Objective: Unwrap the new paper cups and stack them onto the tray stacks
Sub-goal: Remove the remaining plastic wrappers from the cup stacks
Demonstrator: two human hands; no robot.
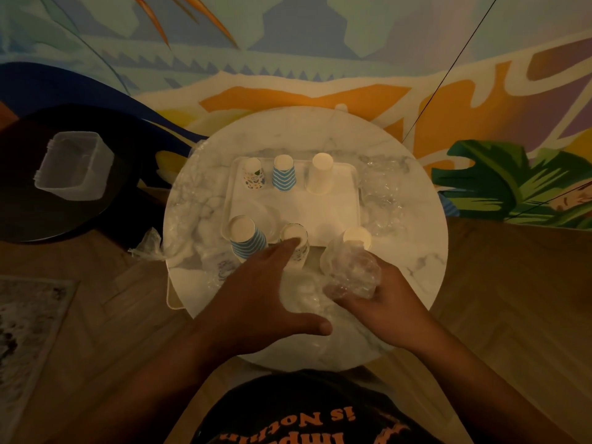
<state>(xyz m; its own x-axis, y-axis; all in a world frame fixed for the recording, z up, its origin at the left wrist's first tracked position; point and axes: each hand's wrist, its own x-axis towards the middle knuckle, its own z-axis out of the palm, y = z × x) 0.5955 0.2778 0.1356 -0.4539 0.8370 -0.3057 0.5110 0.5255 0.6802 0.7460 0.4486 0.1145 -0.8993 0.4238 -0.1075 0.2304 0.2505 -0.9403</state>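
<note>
- The left hand (256, 296) reached forward over the near edge of the round marble desk (416, 251), palm down, fingers straight and spread, thumb stretched out to the right
- Its fingertips (293, 243) rested on the upturned base of a patterned cup stack (296, 251) standing at the near edge of the tray (333, 206); it held nothing
- The right hand (381, 299) lay low over the near right of the desk, fingers curled round a wrapped cup stack (350, 261)
- That stack was plain and pale, tilted away from the person, its base showing at the far end, with crinkled clear plastic bunched around its nearer part and over the fingers
- A blue striped cup stack (245, 240) leaned at the tray's near left corner, just beside the patterned one
- Along the tray's far side three upturned stacks stood in a row: a printed stack (253, 174), a blue chevron stack (283, 174) and a plain white stack (319, 174)
- Loose clear wrapping (381, 190) lay crumpled on the desk right of the tray, and more lay at the desk's left edge
</note>
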